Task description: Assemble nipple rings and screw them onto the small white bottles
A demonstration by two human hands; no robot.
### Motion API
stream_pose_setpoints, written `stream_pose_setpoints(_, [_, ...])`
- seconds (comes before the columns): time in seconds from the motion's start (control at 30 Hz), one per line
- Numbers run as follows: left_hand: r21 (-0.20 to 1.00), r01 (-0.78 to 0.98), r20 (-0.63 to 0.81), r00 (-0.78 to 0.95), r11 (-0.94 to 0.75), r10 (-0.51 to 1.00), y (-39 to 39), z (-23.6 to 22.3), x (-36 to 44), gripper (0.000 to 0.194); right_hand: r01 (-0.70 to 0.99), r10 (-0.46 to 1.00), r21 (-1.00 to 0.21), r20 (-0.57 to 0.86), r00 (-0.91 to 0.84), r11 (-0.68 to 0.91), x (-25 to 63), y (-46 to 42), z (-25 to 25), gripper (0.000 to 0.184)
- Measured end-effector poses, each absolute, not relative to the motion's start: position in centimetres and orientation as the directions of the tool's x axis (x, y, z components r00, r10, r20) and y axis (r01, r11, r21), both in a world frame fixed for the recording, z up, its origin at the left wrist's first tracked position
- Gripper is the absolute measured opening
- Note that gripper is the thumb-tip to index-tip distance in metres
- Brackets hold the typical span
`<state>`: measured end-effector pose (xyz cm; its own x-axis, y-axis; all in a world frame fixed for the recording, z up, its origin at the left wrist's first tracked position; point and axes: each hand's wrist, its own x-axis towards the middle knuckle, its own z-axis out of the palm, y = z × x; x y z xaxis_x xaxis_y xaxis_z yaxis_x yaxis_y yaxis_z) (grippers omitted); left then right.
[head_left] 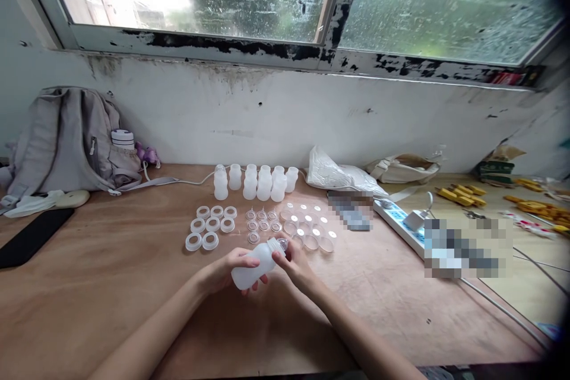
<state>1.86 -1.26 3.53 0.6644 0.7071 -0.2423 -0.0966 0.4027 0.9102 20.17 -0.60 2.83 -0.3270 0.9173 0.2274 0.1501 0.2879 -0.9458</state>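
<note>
Frosted bottle (255,272), one: left hand (232,260) is grasping its body; long axis is slanting toward the surface's (133,309) far right corner; right hand (297,260), at that end, is pinching a clear teat (282,243).

Brown tabletop (111,297) with rings (210,247), bottles (264,186) (frosted)

The left hand (239,262) and right hand (294,258) are bare, with slender fingers (250,262); the left forearm (164,316) and right forearm (351,323) are bare too, slim, tapering toward the wrists (208,280).
</note>
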Motion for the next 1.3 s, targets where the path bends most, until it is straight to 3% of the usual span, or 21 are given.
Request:
stream_pose_setpoints(0.17, [0.909,-0.112,-0.225,0.679,0.402,0.699,-1.5,3.8,1.3,0.035,0.305,0.929,-0.881,0.309,-0.205,0.360,18.9,-0.3,3.7,0.033])
stream_pose_setpoints(0.33, [0.990,0.142,-0.039,0.430,-0.025,0.902,-1.3,3.9,1.2,0.036,0.407,0.962,-0.872,0.261,-0.081,0.271,17.9,0.2,3.7,0.037])
stream_pose_setpoints(0.4, [0.995,0.082,-0.085,0.466,0.052,0.881,-1.3,3.8,1.2,0.036,0.383,0.958,-0.878,0.270,-0.099,0.287,17.8,0.1,3.8,0.037])
stream_pose_setpoints(0.53, [0.902,-0.167,-0.198,0.660,0.398,0.725,-2.0,3.7,1.4,0.037,0.236,0.933,-0.906,0.319,-0.166,0.352,17.8,-0.5,4.2,0.029])
stream_pose_setpoints(0.7, [0.880,-0.212,-0.164,0.704,0.425,0.691,-2.8,3.6,1.6,0.037,0.201,0.926,-0.906,0.353,-0.131,0.374,17.6,-0.7,4.6,0.029])
stream_pose_setpoints(0.87, [0.976,-0.096,-0.099,0.608,0.196,0.788,-2.4,2.8,1.7,0.034,0.335,0.914,-0.853,0.396,-0.082,0.400,17.3,-0.6,4.7,0.026])
stream_pose_setpoints(1.0, [0.982,0.157,0.018,0.471,-0.104,0.882,-2.6,2.7,2.0,0.034,0.407,0.909,-0.819,0.410,-0.077,0.404,17.4,-0.5,4.5,0.025])
stream_pose_setpoints(1.13, [0.825,0.394,0.253,0.384,-0.405,0.888,-3.0,2.6,2.2,0.036,0.431,0.910,-0.806,0.400,-0.109,0.406,17.6,-0.1,4.3,0.024])
stream_pose_setpoints(1.3, [0.601,0.572,0.446,0.341,-0.559,0.828,-1.6,1.1,1.3,0.044,0.537,0.926,-0.762,0.231,-0.299,0.363,19.6,1.3,4.7,0.027])
